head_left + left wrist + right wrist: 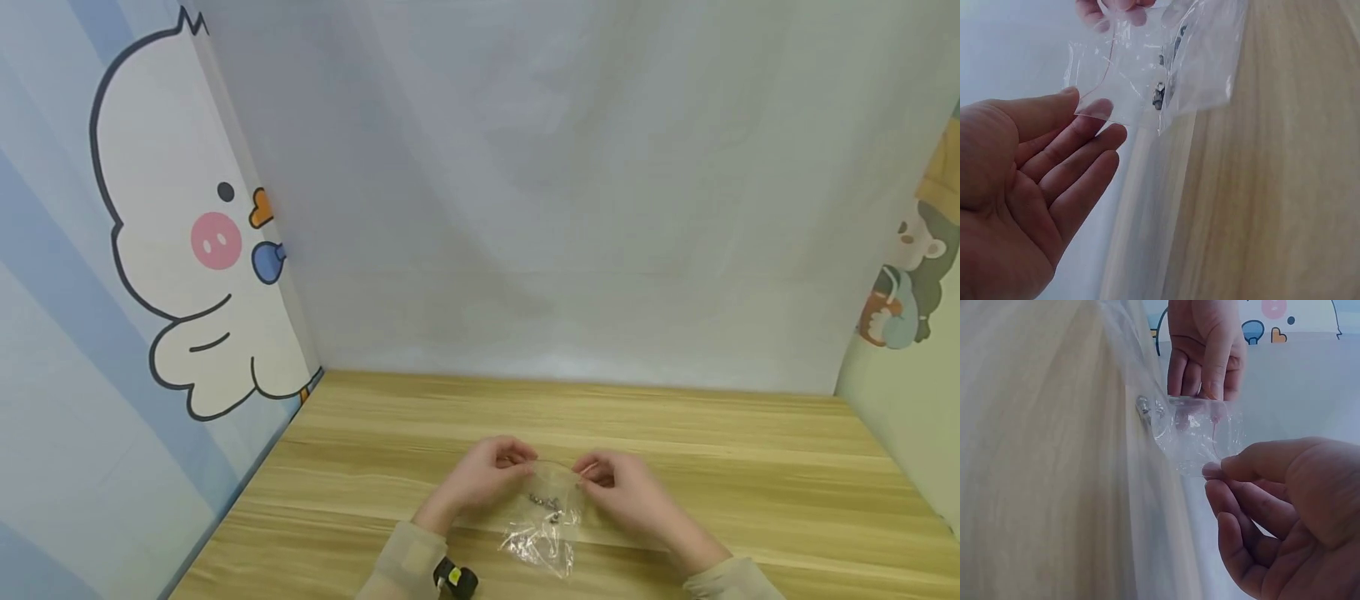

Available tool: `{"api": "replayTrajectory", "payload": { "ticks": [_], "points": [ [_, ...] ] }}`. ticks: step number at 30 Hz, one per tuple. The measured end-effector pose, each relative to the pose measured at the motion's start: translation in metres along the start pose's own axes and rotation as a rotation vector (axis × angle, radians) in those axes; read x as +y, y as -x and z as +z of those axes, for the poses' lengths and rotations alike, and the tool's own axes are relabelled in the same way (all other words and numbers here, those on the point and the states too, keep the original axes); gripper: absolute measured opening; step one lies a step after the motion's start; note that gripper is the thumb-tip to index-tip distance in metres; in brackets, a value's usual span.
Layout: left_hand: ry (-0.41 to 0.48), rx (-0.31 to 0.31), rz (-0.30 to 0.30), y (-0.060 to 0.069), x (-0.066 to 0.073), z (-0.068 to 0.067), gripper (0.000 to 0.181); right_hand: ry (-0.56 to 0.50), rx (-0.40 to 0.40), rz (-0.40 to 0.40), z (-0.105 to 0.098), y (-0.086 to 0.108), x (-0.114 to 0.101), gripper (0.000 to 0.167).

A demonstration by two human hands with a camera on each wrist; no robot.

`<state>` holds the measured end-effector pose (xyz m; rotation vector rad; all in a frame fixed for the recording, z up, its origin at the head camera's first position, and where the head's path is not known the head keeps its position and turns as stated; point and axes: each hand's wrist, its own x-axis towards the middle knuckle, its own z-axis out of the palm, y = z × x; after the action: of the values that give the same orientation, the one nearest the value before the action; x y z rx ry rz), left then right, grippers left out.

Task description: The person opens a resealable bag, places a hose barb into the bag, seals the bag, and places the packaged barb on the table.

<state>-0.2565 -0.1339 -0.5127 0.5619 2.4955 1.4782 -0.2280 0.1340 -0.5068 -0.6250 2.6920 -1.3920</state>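
A clear plastic zip bag [542, 533] hangs between my two hands, its red seal line showing near the top in the left wrist view. Inside lie several small dark metal pieces, perhaps screws [1159, 97]; they are too small to tell exactly. My left hand [487, 477] pinches one upper corner of the bag between thumb and index finger, the other fingers loosely extended. At the opposite upper corner, my right hand [624, 490] pinches the plastic between thumb and forefinger [1213, 470]. Whether the bag's mouth is parted cannot be told.
Beneath the hands is a wood-grain table [360, 467]. A pale grey curtain [562, 208] stands along its back edge, with cartoon-printed cloth [172, 167] on the left. A black strap device [456, 577] sits at the left wrist.
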Motion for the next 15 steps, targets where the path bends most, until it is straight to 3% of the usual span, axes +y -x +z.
{"api": "replayTrajectory", "payload": {
  "ticks": [7, 15],
  "points": [
    [0.026, 0.053, -0.005, -0.001, 0.001, -0.001, 0.013, -0.005, 0.025, -0.006, -0.009, -0.001, 0.002, 0.034],
    [0.097, 0.099, 0.012, -0.002, 0.004, -0.001, 0.014, 0.009, 0.036, 0.081, -0.016, -0.001, 0.0, 0.015]
  ]
}}
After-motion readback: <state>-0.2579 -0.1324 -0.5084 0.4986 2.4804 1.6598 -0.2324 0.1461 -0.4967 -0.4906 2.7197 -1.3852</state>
